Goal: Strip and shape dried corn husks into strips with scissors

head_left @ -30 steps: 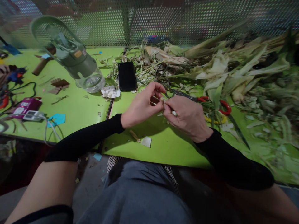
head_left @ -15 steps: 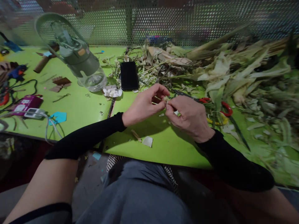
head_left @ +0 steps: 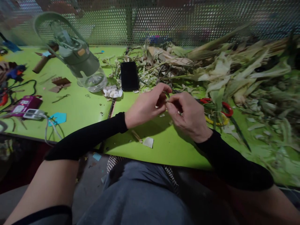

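Over the green table [head_left: 168, 150], my left hand [head_left: 148, 104] and my right hand [head_left: 187, 115] meet fingertip to fingertip. Both are closed in a pinch around a tiny pale piece, mostly hidden by the fingers and too small to name. Just beyond and right of my right hand lie scissors with red handles [head_left: 227, 109], and a yellow handle [head_left: 217, 121] shows beside them, partly covered by husk. A white scrap [head_left: 148, 142] and a thin tan strip [head_left: 136, 136] rest on the table below my hands.
Corn husks [head_left: 220, 72] and shredded leaf bits heap along the back and right. A black phone [head_left: 129, 76] lies behind my left hand, with a crumpled tissue [head_left: 112, 92] and a green water bottle [head_left: 79, 59] left of it. A purple box [head_left: 27, 104] and cables sit far left.
My hands have shifted slightly, and my right fingers are bent higher at the knuckles. The pale piece at the fingertips shows less than before.
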Demonstrator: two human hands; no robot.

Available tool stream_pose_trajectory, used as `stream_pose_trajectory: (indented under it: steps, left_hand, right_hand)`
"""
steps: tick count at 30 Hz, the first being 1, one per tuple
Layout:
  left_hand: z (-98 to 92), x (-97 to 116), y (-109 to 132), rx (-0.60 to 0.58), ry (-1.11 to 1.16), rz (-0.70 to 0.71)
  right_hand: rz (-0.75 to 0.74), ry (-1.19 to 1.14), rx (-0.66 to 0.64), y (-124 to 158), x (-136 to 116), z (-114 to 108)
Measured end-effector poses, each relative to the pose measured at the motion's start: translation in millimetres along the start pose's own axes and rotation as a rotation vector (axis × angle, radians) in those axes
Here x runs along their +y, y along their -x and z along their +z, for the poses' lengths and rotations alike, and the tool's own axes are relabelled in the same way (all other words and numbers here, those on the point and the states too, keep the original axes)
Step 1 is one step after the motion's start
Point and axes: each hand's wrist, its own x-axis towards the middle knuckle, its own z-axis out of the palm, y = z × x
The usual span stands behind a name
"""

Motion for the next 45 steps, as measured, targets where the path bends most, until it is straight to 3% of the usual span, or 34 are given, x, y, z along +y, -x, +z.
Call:
stream_pose_trajectory:
  steps: [2,7,11,15,23,29,37,45]
  left_hand:
    - [1.3,-2.3,2.0,-0.012,-0.073,0.005]
    - [2.5,-2.8,4.2,0.000,-0.128,0.041]
    - [-1.9,2.9,1.1,0.067,-0.033,0.061]
    - [-4.9,5.1,-1.6,0.074,0.105,-0.022]
    - [-2.9,1.7,-1.1,0.035,0.275,-0.063]
    - [-8.5,0.2,-3.2,-0.029,0.388,-0.070]
    - [-6.9,2.1,-2.2,-0.020,0.335,-0.010]
    - [-6.0,6.6,-1.4,-0.126,0.561,-0.204]
  right_hand:
    - [0.060,-0.033,-0.003,-1.0,0.2,-1.2]
    - [0.014,-0.058,-0.043,-2.9,2.6,-3.2]
    - [0.087,-0.154,0.047,-2.8,0.2,-3.2]
    - [0.130,-0.217,0.133,-1.6,-0.7,-1.9]
    - [0.136,-0.231,0.169,-0.2,-0.4,-5.8]
    - [0.258,-0.389,0.093,-1.0,4.9,-3.1]
    - [0.107,-0.232,0.136,-1.7,-3.7,-11.1]
    - [0.082,-0.181,0.123,-1.2,-5.5,-12.9]
